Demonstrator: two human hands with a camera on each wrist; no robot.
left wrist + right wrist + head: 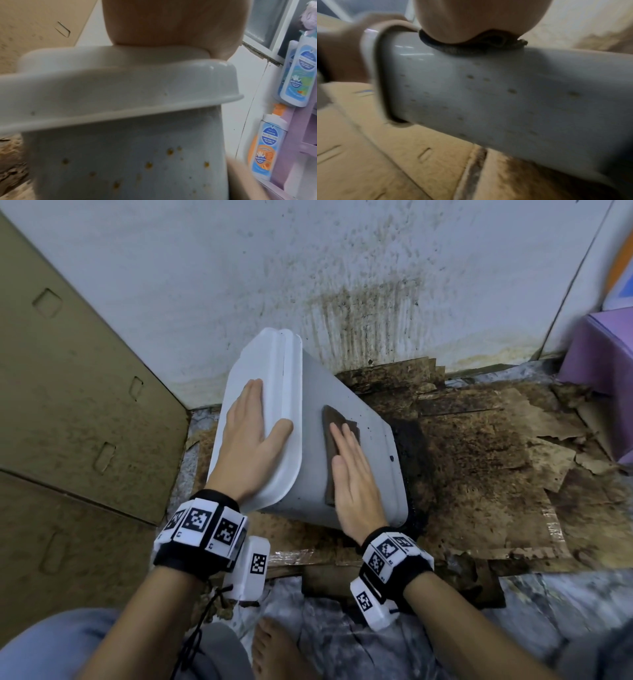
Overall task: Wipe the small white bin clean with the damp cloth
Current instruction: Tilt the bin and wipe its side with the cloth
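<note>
At the far left a flattened cardboard sheet [75, 412] leans against the wall. Next, the left hand [250, 436] lies flat on the lid [270, 392] of the small white bin [356, 446], fingers straight, thumb hooked over the lid's edge, steadying it. The bin is tipped over on the soiled cardboard floor [479, 474], its long axis running from the lid at the far left down to its base at the near right. On its upturned side lies the damp cloth [334, 440], pressed flat under the right hand [356, 484], whose fingers are extended, not clenched. The right hand is the one to wipe; unwiped wall lies to its right toward the base, and the near wall carries orange-brown specks [149, 165]. Far right stands a purple shelf [603, 354].
</note>
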